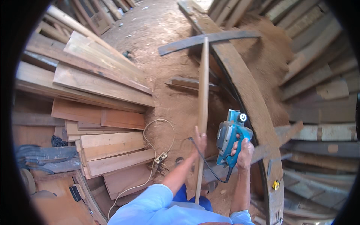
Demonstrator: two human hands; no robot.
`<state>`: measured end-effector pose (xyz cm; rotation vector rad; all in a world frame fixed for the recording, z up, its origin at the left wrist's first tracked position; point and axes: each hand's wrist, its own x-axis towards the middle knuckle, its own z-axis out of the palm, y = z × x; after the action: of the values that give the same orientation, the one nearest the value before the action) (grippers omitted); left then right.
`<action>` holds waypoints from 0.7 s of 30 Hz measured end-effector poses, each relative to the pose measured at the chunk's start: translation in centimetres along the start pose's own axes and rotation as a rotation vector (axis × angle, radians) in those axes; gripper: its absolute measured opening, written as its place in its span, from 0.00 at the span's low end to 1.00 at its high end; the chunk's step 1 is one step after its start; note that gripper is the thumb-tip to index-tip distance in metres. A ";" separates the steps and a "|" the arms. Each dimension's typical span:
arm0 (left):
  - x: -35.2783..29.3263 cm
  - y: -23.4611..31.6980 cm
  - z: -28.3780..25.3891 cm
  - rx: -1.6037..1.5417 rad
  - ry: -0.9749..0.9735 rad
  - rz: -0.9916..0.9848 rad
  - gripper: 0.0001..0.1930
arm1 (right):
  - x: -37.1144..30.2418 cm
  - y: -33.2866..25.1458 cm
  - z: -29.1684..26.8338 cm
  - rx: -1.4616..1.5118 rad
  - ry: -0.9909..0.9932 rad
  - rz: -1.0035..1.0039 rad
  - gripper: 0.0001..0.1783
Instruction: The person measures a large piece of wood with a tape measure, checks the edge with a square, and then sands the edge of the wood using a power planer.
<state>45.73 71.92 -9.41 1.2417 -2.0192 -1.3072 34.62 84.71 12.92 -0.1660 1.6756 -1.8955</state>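
Head view: the right hand (244,152) has its fingers wrapped around the handle of a blue electric hand planer (235,129), at centre-right of the frame, held up apart from the long narrow board (203,86) to its left. The left hand (201,141) lies on that board toward its near end, fingers partly extended; whether they close around it cannot be told.

The planer looks dense and rigid, probably heavy for one hand, so the closed rear handle is the sure hold and the front knob a second one; fingers should keep clear of its flat sole. The board, which runs from upper centre to lower centre, looks stiff but slim, likely to tip sideways unless steadied by both faces.

Close on the planer's right runs the edge of a thick timber beam (243,82), a yellow tape measure (276,185) on its near end. A grey curved plank (180,45) crosses by the board's far end. Left of the board, dusty ground gives some room before the stacked planks (108,146), though a pale extension cord (173,131) loops there. The planer's dark power cord (215,179) sags beside the board and could snag.
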 end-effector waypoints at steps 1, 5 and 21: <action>-2.0 0.9 -0.7 -0.010 -0.101 -0.087 0.32 | -1.9 0.3 -2.0 -0.018 0.028 0.005 0.30; -15.3 -9.1 -5.2 0.163 -0.546 -0.120 0.27 | -9.7 0.8 -6.4 -0.122 0.113 0.091 0.27; -26.5 6.1 -7.9 0.247 -1.067 -0.224 0.18 | -21.9 2.1 -28.0 -0.253 0.301 0.170 0.19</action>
<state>62.17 91.64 2.48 0.9489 -2.8587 -2.1944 40.13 119.92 11.76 0.1672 2.0586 -1.6392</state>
